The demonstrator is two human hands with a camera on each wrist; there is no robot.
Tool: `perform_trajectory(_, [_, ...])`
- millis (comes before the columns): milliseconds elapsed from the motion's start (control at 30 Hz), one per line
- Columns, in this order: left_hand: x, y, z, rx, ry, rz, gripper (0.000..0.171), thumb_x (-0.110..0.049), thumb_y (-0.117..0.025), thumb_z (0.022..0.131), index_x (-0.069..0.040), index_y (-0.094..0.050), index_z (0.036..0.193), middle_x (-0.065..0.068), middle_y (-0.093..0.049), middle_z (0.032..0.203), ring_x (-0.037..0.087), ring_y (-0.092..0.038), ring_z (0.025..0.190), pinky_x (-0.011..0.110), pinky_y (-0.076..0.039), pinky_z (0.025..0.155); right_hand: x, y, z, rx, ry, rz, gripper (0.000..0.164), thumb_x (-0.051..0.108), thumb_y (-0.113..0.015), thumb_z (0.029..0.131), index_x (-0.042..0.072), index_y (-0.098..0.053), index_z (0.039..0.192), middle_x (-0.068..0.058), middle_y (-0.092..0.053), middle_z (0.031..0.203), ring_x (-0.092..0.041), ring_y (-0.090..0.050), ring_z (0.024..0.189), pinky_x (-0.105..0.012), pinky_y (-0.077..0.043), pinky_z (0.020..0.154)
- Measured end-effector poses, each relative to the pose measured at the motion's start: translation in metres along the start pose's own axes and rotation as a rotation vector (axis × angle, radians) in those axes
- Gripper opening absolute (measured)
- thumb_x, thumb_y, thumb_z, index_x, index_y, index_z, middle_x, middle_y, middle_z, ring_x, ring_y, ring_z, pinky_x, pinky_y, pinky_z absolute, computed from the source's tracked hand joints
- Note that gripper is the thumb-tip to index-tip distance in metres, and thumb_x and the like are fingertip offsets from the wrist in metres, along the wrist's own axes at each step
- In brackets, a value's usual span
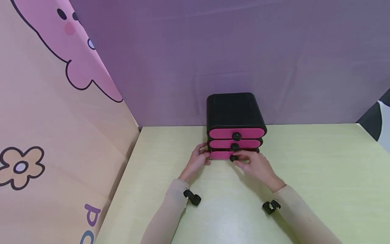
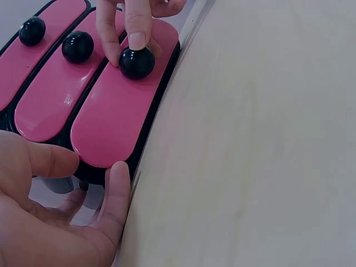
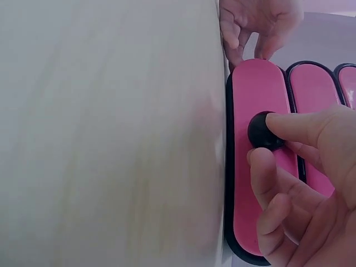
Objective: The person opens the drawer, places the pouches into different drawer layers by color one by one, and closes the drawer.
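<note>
A black chest of drawers with three pink drawer fronts and round black knobs stands on the table. My right hand pinches the knob of the bottom drawer between thumb and fingers. At the chest's lower left corner is my left hand, its fingertips against the end of the bottom drawer and the casing beside it. In the left wrist view its thumb and fingers spread around that corner, some of them hidden behind it. The middle drawer and top drawer sit flush in the casing.
The pale wooden table spreads to both sides and in front. A purple cloth wall rises close behind the chest. On the left stands a printed panel with a flower and letters. Each wrist wears a black camera mount.
</note>
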State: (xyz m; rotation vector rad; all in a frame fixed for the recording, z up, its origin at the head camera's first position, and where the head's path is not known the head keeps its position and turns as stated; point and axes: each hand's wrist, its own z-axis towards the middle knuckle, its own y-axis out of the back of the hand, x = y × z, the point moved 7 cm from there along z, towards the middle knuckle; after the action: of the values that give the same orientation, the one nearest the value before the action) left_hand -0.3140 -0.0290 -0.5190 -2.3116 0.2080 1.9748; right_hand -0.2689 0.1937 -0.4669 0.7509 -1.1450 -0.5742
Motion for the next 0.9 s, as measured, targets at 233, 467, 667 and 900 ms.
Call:
perform_trajectory(233, [-0.001, 0.0, 0.001, -0.014, 0.008, 0.004, 0.056, -0.009, -0.056, 0.103, -0.007, -0.044, 0.158, 0.022, -0.06, 0.146, 0.018, -0.064, 0.104, 0.025, -0.059, 0.08, -0.003, -0.001, 0.006, -0.017, 0.001, 0.013, 0.028, 0.022, -0.08, 0.095, 0.009, -0.08, 0.121, -0.009, -0.083, 0.101, -0.036, -0.078, 0.101, -0.051, -0.061, 0.082])
perform_trajectory(467, [-0.002, 0.001, 0.001, -0.013, 0.017, 0.019, 0.056, -0.011, -0.058, 0.104, -0.007, -0.045, 0.158, 0.022, -0.06, 0.146, 0.02, -0.063, 0.108, 0.028, -0.06, 0.082, -0.005, -0.002, 0.01, -0.013, -0.011, 0.026, 0.028, 0.022, -0.08, 0.096, 0.008, -0.08, 0.12, -0.01, -0.083, 0.105, -0.036, -0.078, 0.104, -0.054, -0.06, 0.087])
perform_trajectory(667, [-0.004, 0.001, 0.0, -0.005, 0.023, 0.033, 0.056, -0.014, -0.059, 0.105, -0.007, -0.044, 0.159, 0.021, -0.059, 0.147, 0.024, -0.063, 0.118, 0.034, -0.059, 0.093, -0.004, -0.002, 0.012, -0.016, -0.023, 0.06, 0.027, 0.021, -0.081, 0.095, 0.008, -0.081, 0.119, -0.01, -0.083, 0.108, -0.035, -0.078, 0.103, -0.048, -0.061, 0.084])
perform_trajectory(900, [-0.007, 0.01, -0.014, 0.072, -0.019, 0.146, 0.055, -0.017, -0.057, 0.107, -0.004, -0.043, 0.158, 0.023, -0.058, 0.15, 0.032, -0.061, 0.132, 0.045, -0.058, 0.103, -0.012, 0.002, 0.004, 0.039, -0.062, 0.177, 0.031, 0.023, -0.074, 0.101, 0.009, -0.076, 0.129, -0.014, -0.077, 0.127, -0.022, -0.075, 0.07, -0.029, -0.056, 0.067])
